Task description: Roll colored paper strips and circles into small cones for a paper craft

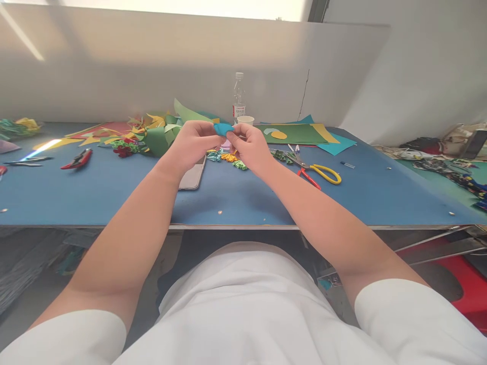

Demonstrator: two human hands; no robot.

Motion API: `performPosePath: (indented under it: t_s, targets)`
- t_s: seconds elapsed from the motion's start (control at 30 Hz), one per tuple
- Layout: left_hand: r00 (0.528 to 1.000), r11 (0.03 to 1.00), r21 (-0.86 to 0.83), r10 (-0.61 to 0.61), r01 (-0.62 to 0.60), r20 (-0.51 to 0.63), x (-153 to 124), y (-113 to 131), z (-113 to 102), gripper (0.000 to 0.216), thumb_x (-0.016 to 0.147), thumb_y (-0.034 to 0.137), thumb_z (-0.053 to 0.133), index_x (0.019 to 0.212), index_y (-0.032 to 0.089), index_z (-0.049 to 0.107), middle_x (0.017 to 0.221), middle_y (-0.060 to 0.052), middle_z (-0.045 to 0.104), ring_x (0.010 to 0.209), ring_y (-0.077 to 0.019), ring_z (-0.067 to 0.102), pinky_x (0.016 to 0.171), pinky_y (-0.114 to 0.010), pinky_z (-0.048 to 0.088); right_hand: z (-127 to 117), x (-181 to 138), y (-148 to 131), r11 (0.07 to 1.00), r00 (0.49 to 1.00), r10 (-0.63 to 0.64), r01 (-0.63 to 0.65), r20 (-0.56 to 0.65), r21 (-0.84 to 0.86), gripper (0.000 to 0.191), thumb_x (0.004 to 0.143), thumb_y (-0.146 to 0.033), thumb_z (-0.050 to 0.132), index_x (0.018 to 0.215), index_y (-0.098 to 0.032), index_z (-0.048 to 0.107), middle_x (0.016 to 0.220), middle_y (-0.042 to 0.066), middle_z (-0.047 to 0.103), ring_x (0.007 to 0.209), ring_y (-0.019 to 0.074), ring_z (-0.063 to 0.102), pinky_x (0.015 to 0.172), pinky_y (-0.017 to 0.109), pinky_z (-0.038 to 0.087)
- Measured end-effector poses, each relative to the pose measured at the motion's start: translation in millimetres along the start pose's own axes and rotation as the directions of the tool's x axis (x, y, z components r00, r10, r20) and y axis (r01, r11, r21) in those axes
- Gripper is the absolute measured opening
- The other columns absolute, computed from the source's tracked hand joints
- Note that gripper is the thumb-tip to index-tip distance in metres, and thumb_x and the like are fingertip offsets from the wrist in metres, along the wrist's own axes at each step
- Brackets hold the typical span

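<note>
Centre of frame, above the blue table [243, 203]: left hand [192, 144] and right hand [249, 147] brought together, fingertips of both pinched on a small blue paper piece [222, 129]. Piece held in the air between the two hands, just above a cluster of small folded paper bits, orange and green [232, 159], lying on the table right below. Both hands closed on the paper; neither rests on the surface.

Step in hand, as I read it: folding or creasing the blue piece between the fingertips, likely shaping it like the little crimped ones beneath. Exact fold not visible, as the fingers cover most of the paper.

Next move would call for a steady pinch from one hand while the other turns or presses the edge; thin paper, so light pressure and small finger travel, or it tears or creases crooked.

Around:
- scissors with yellow and red handles [317, 172], right of centre, near the right wrist
- flat grey device [193, 176] under the left wrist
- heap of cut coloured paper [152, 132], upper left of centre
- green sheet with a yellow oval [294, 134], upper right of centre
- clear bottle [239, 101] and a small white cup [245, 120] at the back edge
- red-handled tool [78, 158] at left
</note>
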State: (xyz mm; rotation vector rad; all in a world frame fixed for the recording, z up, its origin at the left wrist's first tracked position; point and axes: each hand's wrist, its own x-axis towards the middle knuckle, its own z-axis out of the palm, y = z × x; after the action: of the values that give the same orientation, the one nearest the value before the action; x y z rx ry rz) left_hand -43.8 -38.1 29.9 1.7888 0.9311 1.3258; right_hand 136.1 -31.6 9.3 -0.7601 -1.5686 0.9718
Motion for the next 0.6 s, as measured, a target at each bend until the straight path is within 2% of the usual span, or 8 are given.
performPosePath:
  t_s: [0.13,0.27,0.43,0.6]
  targets:
    - [1.0,1.0,-0.027,0.003,-0.003,-0.006,-2,10,1,0.011,0.073,0.017,0.077,0.066,0.017,0.068,0.068,-0.002,0.056,0.068,-0.0129,0.053,0.065,-0.032,0.042,5,6,-5,1.0,1.0,0.002,-0.002,-0.007,0.005,0.033,0.096,-0.043,0.084,0.085,-0.023,0.061,0.08,0.001,0.064,0.07,0.0145,0.06,0.053,0.025,0.04]
    - [0.999,0.998,-0.047,-0.039,0.04,0.013,2,16,0,0.014,0.075,0.018,0.08,0.067,0.017,0.069,0.064,-0.002,0.056,0.07,-0.0147,0.057,0.066,-0.033,0.042,2,14,-9,0.999,1.0,0.019,-0.02,0.025,0.031,0.041,0.093,-0.049,0.088,0.079,-0.022,0.06,0.071,0.0,0.061,0.06,0.0124,0.052,0.052,0.026,0.041]
    - [0.998,0.998,-0.029,-0.063,0.064,0.011,10,13,1,0.017,0.075,0.022,0.084,0.068,0.018,0.07,0.062,-0.001,0.055,0.065,-0.0136,0.054,0.063,-0.033,0.041,-10,18,-12,0.999,0.997,-0.016,0.013,0.069,0.043,0.043,0.092,-0.047,0.09,0.076,-0.022,0.058,0.066,-0.002,0.056,0.06,0.0123,0.051,0.055,0.027,0.044]
    - [0.997,0.997,-0.012,-0.083,0.083,0.008,15,4,5,0.011,0.078,0.025,0.082,0.075,0.017,0.076,0.071,-0.003,0.067,0.071,-0.0157,0.062,0.067,-0.031,0.047,-18,17,-9,0.997,0.994,0.032,-0.04,0.107,0.073,0.036,0.094,-0.042,0.088,0.076,-0.02,0.064,0.068,0.0,0.061,0.061,0.0121,0.052,0.055,0.026,0.044]
